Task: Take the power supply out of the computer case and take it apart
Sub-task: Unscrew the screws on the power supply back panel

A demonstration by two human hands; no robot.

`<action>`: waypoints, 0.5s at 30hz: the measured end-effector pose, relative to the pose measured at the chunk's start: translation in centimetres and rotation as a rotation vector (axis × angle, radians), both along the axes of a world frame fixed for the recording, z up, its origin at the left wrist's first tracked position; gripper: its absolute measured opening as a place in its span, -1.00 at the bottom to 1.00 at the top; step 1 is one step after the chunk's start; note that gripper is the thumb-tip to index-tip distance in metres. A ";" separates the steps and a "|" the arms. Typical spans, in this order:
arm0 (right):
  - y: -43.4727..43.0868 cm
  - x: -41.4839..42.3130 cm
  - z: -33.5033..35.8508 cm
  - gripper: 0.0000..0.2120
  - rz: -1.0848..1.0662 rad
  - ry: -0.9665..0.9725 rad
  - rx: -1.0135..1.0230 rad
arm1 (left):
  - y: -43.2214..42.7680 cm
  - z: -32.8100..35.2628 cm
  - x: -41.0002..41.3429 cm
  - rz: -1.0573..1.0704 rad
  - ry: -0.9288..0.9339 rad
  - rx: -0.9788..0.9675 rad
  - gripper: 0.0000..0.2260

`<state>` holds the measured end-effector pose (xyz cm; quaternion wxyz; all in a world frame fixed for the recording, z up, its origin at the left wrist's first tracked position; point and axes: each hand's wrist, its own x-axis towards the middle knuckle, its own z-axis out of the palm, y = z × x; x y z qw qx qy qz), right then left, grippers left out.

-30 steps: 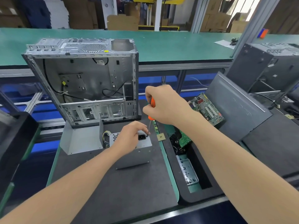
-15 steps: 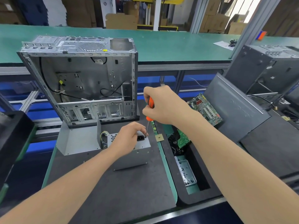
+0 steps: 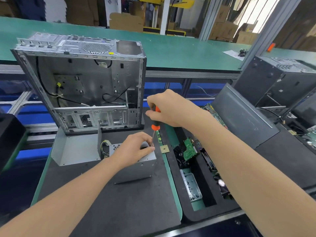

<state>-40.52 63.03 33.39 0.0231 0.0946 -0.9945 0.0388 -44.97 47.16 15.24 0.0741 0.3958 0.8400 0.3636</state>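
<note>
The grey power supply (image 3: 136, 168) lies on the black mat in front of the open, gutted computer case (image 3: 82, 82). My left hand (image 3: 135, 147) grips its top face, covering the socket. My right hand (image 3: 165, 108) holds an orange-and-black screwdriver (image 3: 155, 124) upright, its tip down at the supply's upper right corner beside my left fingers. A bent grey metal cover (image 3: 77, 149) stands just left of the supply, with yellow and black wires (image 3: 104, 147) between them.
A small square chip (image 3: 164, 149) lies right of the supply. A black tray (image 3: 196, 168) on the right holds circuit boards and a metal part. A dark side panel (image 3: 242, 115) leans beyond it, and another case (image 3: 277, 81) stands at far right.
My right hand has lifted slightly and turned on the screwdriver handle. My left hand stays on the power supply. The camera view has shifted a little.
</note>
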 end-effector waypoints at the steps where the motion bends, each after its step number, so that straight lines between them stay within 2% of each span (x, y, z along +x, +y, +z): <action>1: 0.2 -0.1 0.2 -0.82 0.054 -0.022 -0.021 | -0.1 -0.1 0.0 0.000 0.000 0.003 -0.83; 5: -0.7 -0.8 0.8 -0.92 0.327 -0.117 -0.072 | -0.2 -0.3 -0.1 0.015 -0.044 0.006 -0.90; 7: -1.1 -1.2 1.2 -0.91 0.389 -0.156 -0.055 | -0.2 -0.4 -0.1 0.023 -0.041 0.008 -0.91; 12: -1.3 -1.0 2.0 -0.79 0.315 -0.211 -0.046 | -0.1 -0.3 0.5 0.052 -0.030 0.021 -0.85; 14: -2.2 -0.5 1.3 -0.84 0.209 -0.078 0.042 | 0.0 0.0 0.6 0.047 -0.032 0.022 -0.82; 15: -2.8 -0.3 0.7 -0.75 0.095 0.026 0.115 | 0.1 0.1 0.6 0.045 -0.030 0.018 -0.81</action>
